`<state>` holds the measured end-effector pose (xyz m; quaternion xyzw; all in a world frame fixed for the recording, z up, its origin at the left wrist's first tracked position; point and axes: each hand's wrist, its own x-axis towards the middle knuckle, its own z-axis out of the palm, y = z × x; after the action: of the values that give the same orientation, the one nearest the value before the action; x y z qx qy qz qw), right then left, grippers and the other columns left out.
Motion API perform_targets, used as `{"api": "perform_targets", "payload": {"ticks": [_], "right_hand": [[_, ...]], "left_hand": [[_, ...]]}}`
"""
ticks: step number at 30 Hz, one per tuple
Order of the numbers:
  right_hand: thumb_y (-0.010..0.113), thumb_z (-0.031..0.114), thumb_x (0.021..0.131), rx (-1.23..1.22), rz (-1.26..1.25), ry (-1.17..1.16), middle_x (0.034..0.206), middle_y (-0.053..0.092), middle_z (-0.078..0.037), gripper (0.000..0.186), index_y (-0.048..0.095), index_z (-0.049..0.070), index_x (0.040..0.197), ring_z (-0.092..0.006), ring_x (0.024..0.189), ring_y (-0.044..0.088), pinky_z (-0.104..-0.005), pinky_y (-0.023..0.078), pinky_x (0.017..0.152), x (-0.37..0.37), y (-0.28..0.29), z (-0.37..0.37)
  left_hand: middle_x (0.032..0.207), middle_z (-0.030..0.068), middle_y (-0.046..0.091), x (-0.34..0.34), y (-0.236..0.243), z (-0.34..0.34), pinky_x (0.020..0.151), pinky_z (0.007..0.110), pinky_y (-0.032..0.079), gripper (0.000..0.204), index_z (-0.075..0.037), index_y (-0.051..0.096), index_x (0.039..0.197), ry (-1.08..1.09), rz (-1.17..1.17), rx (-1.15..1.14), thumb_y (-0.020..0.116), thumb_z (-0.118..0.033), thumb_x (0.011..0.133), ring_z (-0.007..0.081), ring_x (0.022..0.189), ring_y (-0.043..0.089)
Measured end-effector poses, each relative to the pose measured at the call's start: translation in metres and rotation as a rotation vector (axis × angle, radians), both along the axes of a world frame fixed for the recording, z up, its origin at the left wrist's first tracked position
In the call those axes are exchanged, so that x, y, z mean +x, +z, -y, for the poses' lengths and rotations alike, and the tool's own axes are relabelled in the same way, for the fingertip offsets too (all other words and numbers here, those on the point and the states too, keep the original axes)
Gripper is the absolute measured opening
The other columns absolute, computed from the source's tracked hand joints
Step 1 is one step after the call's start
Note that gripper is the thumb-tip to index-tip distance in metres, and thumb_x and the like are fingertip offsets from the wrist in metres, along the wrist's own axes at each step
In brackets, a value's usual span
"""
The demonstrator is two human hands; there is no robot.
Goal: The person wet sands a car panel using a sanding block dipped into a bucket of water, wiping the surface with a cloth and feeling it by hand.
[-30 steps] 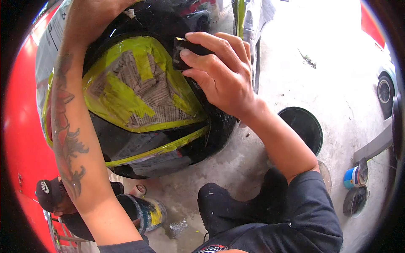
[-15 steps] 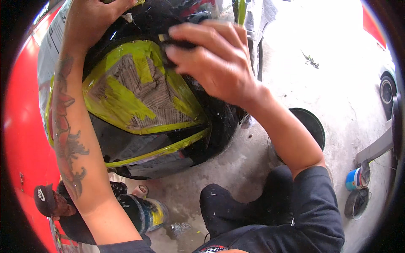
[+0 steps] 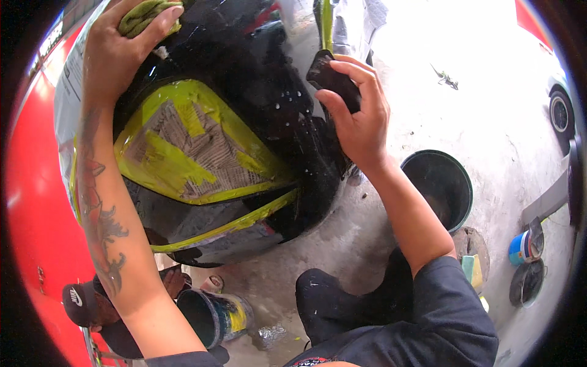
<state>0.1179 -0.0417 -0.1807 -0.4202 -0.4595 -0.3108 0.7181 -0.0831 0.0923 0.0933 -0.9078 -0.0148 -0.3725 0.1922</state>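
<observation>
A glossy black car body corner fills the upper middle, dotted with water drops. A lamp area is masked with yellow-green tape and crumpled newspaper, with a taped strip below it. My left hand grips a folded olive-green cloth against the panel at the upper left. My right hand holds a dark rectangular pad on the black panel's right edge, just below a vertical strip of tape.
A co-worker crouches at lower left beside a paint-smeared bucket. At right are a black bucket, a blue can, a dark pail and a white car's wheel. A red surface runs along the left.
My right hand has moved right with the pad, from beside the taped lamp area to the panel's edge. More of the black panel and the green cloth in my left hand now show.
</observation>
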Motion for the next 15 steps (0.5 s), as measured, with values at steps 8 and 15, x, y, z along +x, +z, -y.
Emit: {"api": "perform_targets", "payload": {"ticks": [8, 15], "right_hand": [[0.077, 0.029, 0.091, -0.077, -0.190, 0.079, 0.116, 0.070, -0.017, 0.038, 0.067, 0.005, 0.118, -0.0374, 0.108, 0.067, -0.0444, 0.051, 0.096, 0.003, 0.012, 0.000], [0.075, 0.032, 0.092, -0.086, -0.230, 0.136, 0.114, 0.071, -0.016, 0.036, 0.068, 0.006, 0.115, -0.0375, 0.106, 0.068, -0.0455, 0.054, 0.091, -0.005, 0.024, -0.005]], "left_hand": [[0.133, 0.0106, 0.067, 0.001, 0.003, 0.010, 0.106, 0.036, 0.047, 0.029, -0.010, 0.076, 0.113, 0.030, 0.015, 0.244, 0.081, -0.025, 0.088, 0.0241, 0.125, 0.063], [0.142, 0.0119, 0.061, -0.004, 0.013, 0.013, 0.115, 0.040, 0.040, 0.041, -0.010, 0.073, 0.119, 0.088, -0.118, 0.254, 0.084, -0.030, 0.085, 0.0286, 0.135, 0.055]]}}
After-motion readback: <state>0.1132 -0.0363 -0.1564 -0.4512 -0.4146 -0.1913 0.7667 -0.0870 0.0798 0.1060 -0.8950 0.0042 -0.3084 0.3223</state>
